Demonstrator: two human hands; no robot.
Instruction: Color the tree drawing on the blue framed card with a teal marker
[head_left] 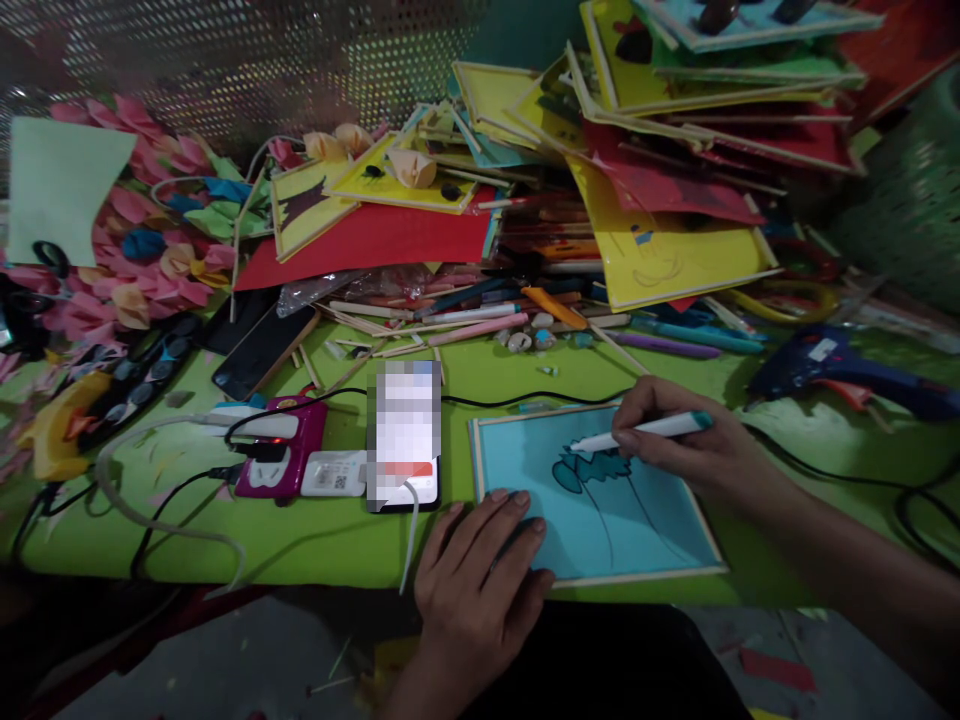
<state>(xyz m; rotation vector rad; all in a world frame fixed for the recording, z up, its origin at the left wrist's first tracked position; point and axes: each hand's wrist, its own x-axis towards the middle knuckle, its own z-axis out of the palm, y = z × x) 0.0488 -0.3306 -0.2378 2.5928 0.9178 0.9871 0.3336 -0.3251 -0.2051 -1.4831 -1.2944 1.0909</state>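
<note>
My right hand (667, 440) is closed around a white marker with a green end (652, 430). The marker's tip meets a dark teal drawing (592, 468) on a sheet of blue paper (525, 450). Two thin lines run down from the drawn shape, and pale sticks frame the sheet. My left hand (484, 570) lies with fingers stretched over the sheet's lower left corner, holding nothing. Just left of the sheet is a lit phone (409, 430), its screen partly blurred, with a white cable by its lower end.
A pink power strip (281, 455) with plugs and cables lies left. A blue glue gun (847, 370) rests at right, its cord trailing. Behind are loose pens, sticks and a stack of framed coloured sheets (675, 240). Pink folded paper pieces (142, 240) heap at back left, near a dark phone (262, 350).
</note>
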